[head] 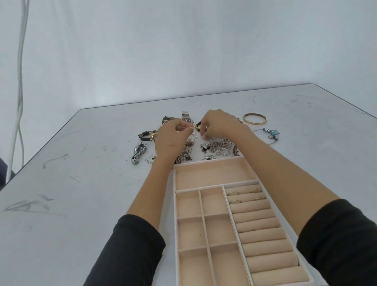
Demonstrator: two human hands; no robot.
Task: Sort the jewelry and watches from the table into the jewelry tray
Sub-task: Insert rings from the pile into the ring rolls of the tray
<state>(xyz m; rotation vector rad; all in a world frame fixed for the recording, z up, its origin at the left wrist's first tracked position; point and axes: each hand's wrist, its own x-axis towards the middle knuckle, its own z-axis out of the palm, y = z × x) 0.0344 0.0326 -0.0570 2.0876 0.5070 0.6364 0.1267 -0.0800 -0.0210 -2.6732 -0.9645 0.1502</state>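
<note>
Hands, left (173, 136), right (221, 125), pinching silvery jewelry (218, 146), velvety compartmented tray (210, 187)

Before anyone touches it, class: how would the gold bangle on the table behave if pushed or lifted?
The gold bangle looks like a rigid closed hoop, so it probably keeps its shape when lifted. Lying flat on the table, it would likely slide, not roll, if pushed. Its shiny smooth band may be slippery to pinch.
</note>
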